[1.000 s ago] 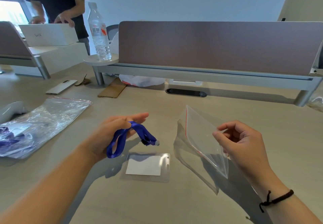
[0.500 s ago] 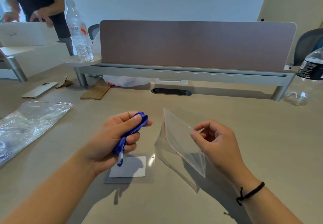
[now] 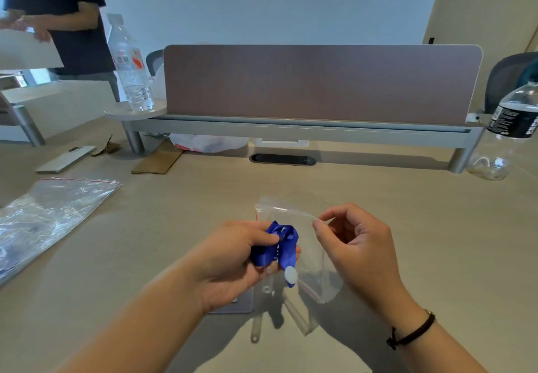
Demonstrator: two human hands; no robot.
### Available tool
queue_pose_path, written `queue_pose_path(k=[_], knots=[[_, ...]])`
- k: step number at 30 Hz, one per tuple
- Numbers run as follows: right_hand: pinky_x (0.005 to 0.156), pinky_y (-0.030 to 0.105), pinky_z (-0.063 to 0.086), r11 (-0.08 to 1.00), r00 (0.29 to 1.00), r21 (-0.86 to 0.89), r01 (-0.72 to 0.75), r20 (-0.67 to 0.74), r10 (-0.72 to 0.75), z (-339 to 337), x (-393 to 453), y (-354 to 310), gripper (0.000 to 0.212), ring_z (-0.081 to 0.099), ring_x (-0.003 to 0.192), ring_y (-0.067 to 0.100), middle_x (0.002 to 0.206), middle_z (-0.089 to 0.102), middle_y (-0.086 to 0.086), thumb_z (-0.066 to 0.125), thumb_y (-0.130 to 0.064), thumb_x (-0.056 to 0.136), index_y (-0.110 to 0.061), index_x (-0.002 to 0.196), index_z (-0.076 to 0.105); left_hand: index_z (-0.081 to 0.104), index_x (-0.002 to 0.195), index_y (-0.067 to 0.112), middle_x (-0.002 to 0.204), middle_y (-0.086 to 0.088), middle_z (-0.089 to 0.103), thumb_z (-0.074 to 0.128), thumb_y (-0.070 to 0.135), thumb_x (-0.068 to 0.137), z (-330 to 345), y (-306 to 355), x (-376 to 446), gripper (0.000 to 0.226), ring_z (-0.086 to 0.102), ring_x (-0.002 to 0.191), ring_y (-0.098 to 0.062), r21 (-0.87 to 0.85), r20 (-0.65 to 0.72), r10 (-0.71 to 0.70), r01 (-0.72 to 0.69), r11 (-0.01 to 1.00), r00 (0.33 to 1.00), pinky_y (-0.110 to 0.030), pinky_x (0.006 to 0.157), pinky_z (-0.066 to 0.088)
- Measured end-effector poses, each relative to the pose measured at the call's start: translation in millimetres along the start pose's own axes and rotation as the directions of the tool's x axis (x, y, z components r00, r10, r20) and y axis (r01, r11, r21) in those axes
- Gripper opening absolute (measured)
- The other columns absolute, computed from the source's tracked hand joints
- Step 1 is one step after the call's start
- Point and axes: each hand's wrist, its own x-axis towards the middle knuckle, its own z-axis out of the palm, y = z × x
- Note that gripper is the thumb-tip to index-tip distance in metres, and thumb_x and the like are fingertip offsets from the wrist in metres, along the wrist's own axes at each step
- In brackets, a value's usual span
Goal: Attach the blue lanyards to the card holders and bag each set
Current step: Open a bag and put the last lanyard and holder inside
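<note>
My left hand [image 3: 233, 265] grips a bunched blue lanyard [image 3: 276, 244], whose white clip end hangs down at the hand's right. Under that hand the clear card holder [image 3: 247, 300] lies flat on the table, mostly hidden. My right hand [image 3: 355, 244] pinches the top edge of a small clear zip bag [image 3: 308, 259] with a red seal line. The bag stands just right of the lanyard, its mouth held up beside my left fingers.
A large crumpled plastic bag [image 3: 55, 215] lies at the left. A phone [image 3: 65, 159] and cardboard piece [image 3: 158, 159] lie further back. Water bottles stand at back left [image 3: 129, 67] and far right [image 3: 508, 131]. A desk divider [image 3: 320, 84] crosses the back; a person stands at far left.
My left hand has bunched the lanyard tighter and moved right, up against the bag. My right hand has raised the bag's top edge.
</note>
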Motion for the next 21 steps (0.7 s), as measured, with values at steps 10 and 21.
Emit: queue_pose_path(k=[10,21], knots=[[0.051,0.018,0.046,1.000,0.997,-0.023,0.015,-0.076,-0.017,-5,3,1,0.015,0.057,0.054,0.013,0.063,0.064,-0.002,0.075,-0.010,0.085,-0.023,0.080,0.069,0.040,0.147,0.003,0.141,-0.025,0.052,0.055,0.018,0.090,31,6,25,0.061,0.060,0.122,-0.034,-0.300,0.107,0.092,-0.056,0.952,0.990,-0.046,0.109,0.045],[0.051,0.042,0.055,0.995,0.981,0.018,-0.094,-0.166,0.096,-12,10,9,0.011,0.059,0.056,0.029,0.061,0.063,0.006,0.072,-0.014,0.089,-0.021,0.081,0.069,0.068,0.119,0.010,0.108,-0.011,0.076,0.066,0.018,0.090,-39,23,-4,0.030,0.073,0.095,-0.025,0.419,0.008,0.294,-0.270,0.867,0.956,-0.039,0.093,0.059]])
